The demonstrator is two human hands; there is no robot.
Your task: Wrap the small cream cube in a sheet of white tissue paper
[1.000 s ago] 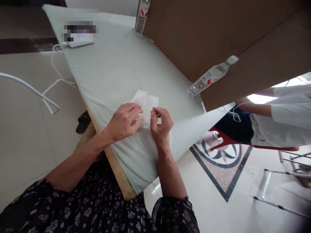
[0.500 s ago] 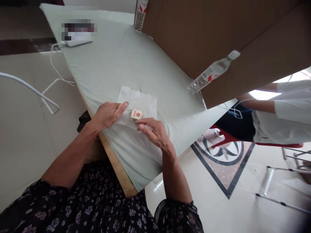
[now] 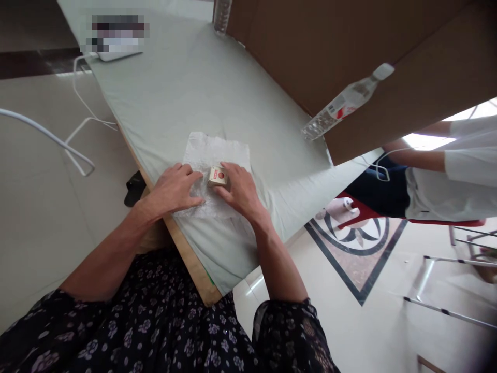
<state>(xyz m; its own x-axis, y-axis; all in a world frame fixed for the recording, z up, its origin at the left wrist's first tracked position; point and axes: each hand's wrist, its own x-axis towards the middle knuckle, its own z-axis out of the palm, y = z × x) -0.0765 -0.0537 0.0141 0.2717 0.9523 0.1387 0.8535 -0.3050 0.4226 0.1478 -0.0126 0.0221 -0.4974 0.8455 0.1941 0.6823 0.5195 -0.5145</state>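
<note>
A small cream box (image 3: 217, 176) with red print and a round red mark on top is over a whitish, see-through sheet of wrap (image 3: 233, 148). My right hand (image 3: 243, 190) holds the box from the right, thumb at its near side and fingers at its far side. To the left, my left hand (image 3: 176, 187) is at the sheet's left part. Its thumb and fingers are spread apart, pointing at the box without holding it. Whether the box rests fully on the sheet I cannot tell.
A pale cloth covers the table (image 3: 174, 93). Beyond stands a brown cardboard panel (image 3: 310, 46), with a clear plastic bottle (image 3: 341, 106) before it and another bottle (image 3: 222, 18) farther off. A white device (image 3: 120, 52) with cables lies far left. Another person's sleeve (image 3: 469, 145) shows right.
My right hand has moved up and closed on the box, which now shows its side. My left hand has opened, its thumb swinging down from the sheet. The view has shifted slightly.
</note>
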